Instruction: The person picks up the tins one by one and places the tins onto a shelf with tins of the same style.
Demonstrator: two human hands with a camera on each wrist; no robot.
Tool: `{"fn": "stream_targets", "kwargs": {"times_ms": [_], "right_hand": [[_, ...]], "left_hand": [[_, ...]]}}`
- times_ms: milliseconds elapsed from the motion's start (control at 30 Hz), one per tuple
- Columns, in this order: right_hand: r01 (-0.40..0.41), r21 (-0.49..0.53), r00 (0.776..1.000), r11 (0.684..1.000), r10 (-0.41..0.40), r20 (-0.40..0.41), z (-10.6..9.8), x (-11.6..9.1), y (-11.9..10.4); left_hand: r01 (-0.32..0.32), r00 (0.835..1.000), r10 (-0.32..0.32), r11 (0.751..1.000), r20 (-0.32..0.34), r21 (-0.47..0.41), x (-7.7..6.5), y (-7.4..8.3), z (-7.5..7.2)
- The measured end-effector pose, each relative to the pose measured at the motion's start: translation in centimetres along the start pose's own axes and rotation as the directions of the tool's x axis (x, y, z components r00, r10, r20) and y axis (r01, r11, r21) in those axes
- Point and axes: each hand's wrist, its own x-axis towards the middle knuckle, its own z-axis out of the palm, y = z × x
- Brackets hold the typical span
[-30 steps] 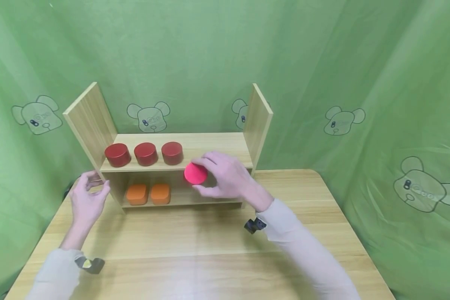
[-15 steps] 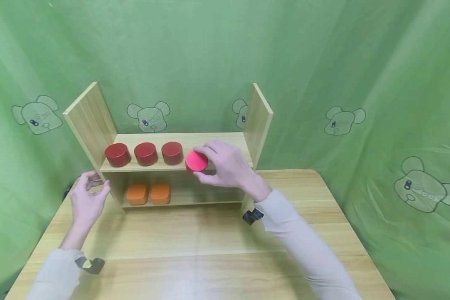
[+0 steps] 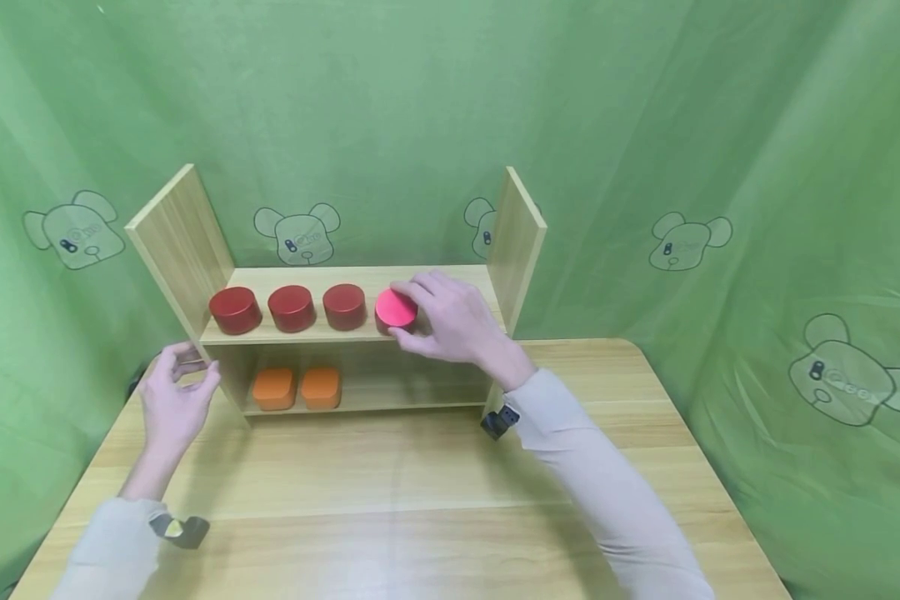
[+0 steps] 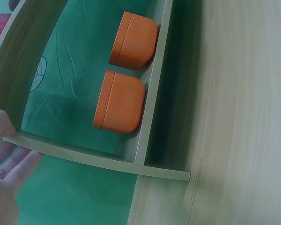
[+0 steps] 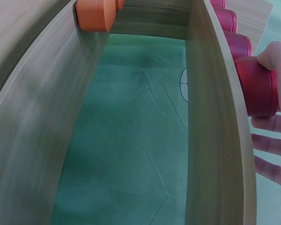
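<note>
My right hand (image 3: 456, 321) holds a round red tin (image 3: 395, 309) with a brighter, pinkish top between thumb and fingers, at the front of the upper shelf board. In the right wrist view this tin (image 5: 256, 89) sits right at the board, its lid seam towards the hand. To its left, three dark red tins (image 3: 292, 308) stand in a row. My left hand (image 3: 176, 396) grips the left side panel of the wooden shelf (image 3: 180, 242). The left wrist view shows the thumb (image 4: 3, 123) on one side of the panel's edge and the fingers on the other.
Two orange rounded-square tins (image 3: 273, 389) stand on the lower board, at its left end. The shelf's right side panel (image 3: 521, 242) rises beside the right hand. A wooden table (image 3: 420, 533) carries the shelf, and a green curtain (image 3: 420, 125) hangs behind it.
My right hand has lifted the red tin from in front of the lower compartment to the upper board, beside the row of dark red tins. The left hand has kept its place.
</note>
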Motion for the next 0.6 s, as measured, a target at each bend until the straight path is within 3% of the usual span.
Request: {"fn": "stream_targets", "kwargs": {"times_ms": [600], "right_hand": [[-0.091, -0.018, 0.992, 0.996, 0.092, 0.089, 0.62, 0.58, 0.1]], "left_hand": [[0.001, 1.0, -0.001, 1.0, -0.002, 0.01, -0.01, -0.12, 0.05]]}}
